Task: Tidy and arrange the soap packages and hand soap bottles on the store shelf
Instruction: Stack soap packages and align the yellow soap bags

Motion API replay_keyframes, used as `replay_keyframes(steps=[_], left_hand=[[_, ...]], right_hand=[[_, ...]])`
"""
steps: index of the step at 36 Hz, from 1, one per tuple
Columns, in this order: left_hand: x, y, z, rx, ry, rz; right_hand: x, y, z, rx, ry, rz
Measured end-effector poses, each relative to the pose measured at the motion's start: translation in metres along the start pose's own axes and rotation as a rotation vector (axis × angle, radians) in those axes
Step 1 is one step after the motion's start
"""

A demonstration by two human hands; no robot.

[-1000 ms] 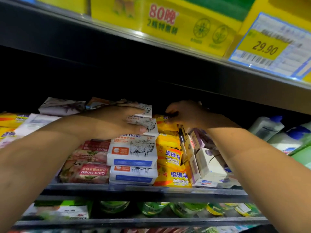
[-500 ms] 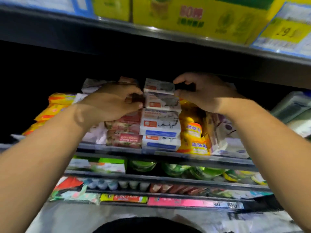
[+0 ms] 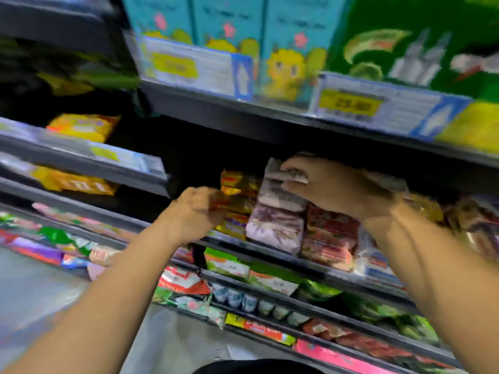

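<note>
My right hand [image 3: 337,190] grasps the top package [image 3: 295,174] of the pale soap stack [image 3: 275,225] on the middle shelf [image 3: 270,254]. The packages lie flat, long axes along the shelf edge, faces toward me. My left hand [image 3: 193,214] has its fingers curled against the yellow soap packages [image 3: 237,182]; grip indeterminate. Labels are blurred and unreadable. Half a second earlier, both hands flanked a white stack.

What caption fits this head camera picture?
Right hand grips the pale soap stack; left hand touches yellow packs beside it.
</note>
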State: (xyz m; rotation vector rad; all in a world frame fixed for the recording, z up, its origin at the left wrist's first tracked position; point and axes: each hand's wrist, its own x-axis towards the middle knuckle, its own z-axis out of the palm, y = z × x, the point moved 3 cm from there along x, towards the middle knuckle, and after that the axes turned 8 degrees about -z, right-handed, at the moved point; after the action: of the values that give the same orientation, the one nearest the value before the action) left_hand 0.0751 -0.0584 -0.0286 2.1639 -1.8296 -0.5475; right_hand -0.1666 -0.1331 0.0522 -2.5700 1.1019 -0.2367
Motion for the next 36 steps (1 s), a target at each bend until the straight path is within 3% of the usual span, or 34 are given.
replay_keyframes(steps=[5, 11, 36], left_hand=[[-0.004, -0.010, 0.010, 0.151, -0.168, -0.067], [0.008, -0.003, 0.007, 0.217, -0.194, -0.068], [-0.010, -0.004, 0.017, 0.198, -0.256, -0.124]], right_hand=[[0.045, -0.022, 0.027, -0.104, -0.095, 0.022], [0.086, -0.023, 0.051, -0.244, -0.231, 0.053], [0.132, -0.033, 0.081, -0.446, -0.258, 0.067]])
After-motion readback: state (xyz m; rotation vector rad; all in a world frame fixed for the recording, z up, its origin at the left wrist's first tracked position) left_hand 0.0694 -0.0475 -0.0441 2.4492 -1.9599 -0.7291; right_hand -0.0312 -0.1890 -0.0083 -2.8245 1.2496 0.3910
